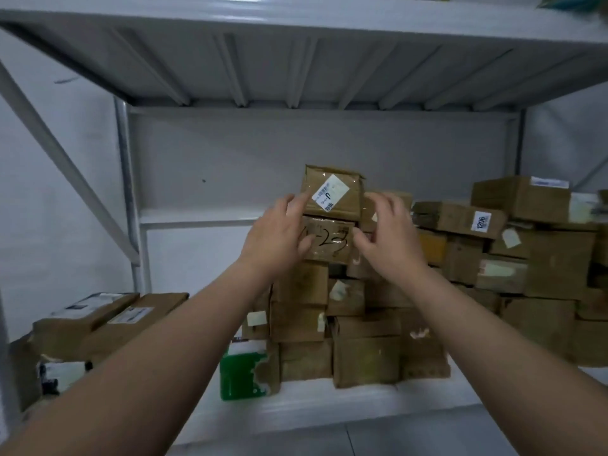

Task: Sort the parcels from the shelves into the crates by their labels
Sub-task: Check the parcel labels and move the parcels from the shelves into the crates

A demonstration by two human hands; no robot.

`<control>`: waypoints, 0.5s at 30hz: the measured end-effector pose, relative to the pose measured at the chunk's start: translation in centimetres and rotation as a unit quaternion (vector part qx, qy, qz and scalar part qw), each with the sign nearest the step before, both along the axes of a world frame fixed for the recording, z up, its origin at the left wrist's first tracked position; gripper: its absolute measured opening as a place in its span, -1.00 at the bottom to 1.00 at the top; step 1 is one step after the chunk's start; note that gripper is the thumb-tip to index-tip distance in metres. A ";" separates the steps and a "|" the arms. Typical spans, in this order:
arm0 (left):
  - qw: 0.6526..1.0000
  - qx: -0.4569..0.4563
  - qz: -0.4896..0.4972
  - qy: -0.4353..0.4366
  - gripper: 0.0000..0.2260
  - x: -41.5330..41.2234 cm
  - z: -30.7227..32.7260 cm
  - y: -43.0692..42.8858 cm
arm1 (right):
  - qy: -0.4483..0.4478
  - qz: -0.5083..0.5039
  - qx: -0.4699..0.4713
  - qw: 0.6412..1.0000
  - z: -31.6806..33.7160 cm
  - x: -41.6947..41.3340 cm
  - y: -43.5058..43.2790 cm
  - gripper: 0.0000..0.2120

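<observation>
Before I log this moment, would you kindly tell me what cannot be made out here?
- Crates: none in the head view; they lie beyond the frame.
- Handwritten parcel: its marking is partly covered by the left hand.
- Top parcel's label: print too small and blurred to read.
- Upper-shelf items: cut off by the top edge.

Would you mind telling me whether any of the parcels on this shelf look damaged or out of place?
Yes. The green parcel at the stack's bottom left has its cardboard wrap torn ragged, baring the green inside. The top parcel sits slightly crooked, its white label stuck on at a slant.
</observation>
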State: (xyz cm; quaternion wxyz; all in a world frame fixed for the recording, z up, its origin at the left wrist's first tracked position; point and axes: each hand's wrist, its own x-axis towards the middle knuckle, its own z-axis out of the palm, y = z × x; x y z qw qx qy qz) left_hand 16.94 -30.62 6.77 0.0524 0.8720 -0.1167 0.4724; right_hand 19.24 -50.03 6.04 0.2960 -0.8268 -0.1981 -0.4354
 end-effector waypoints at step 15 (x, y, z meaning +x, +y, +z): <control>0.974 -0.179 -0.126 0.059 -0.40 6.6 4.9 -0.1 | 0.023 0.106 0.042 0.993 4.4 5.9 1.1 -0.49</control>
